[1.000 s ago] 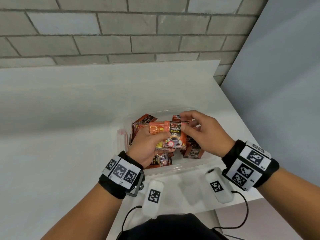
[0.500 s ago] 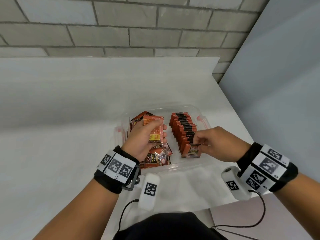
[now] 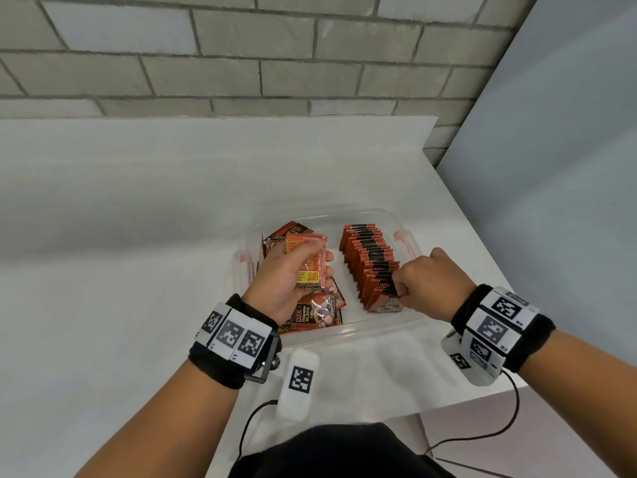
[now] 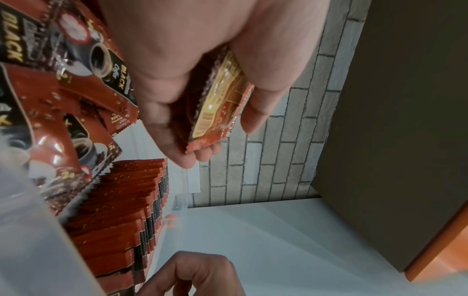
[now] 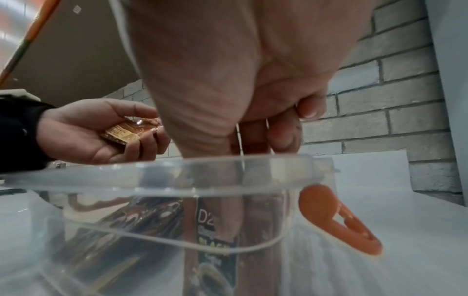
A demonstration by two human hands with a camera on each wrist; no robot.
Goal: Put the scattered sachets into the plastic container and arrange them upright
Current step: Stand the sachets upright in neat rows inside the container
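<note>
**Both hands on sachets over the tub**

The clear tub (image 3: pixel 344 334) sits at the table's (image 3: pixel 120 236) near right corner, close to the front edge. Along its right side a row (image 3: pixel 368 257) of sachets stands upright, running from the far wall to the near wall. The right hand (image 3: pixel 429 288) hangs over the row's near end, fingers curled and pinching the front sachet (image 3: pixel 386 300) by its top edge, thumb toward the near wall. In the tub's left half, loose sachets (image 3: pixel 315 315) lie flat and overlapping. The left hand (image 3: pixel 286 281) hovers above them, gripping a small stack (image 3: pixel 310 262): the thumb presses across the printed back and the fingertips (image 3: pixel 329 257) show past the stack's right edge.
</note>
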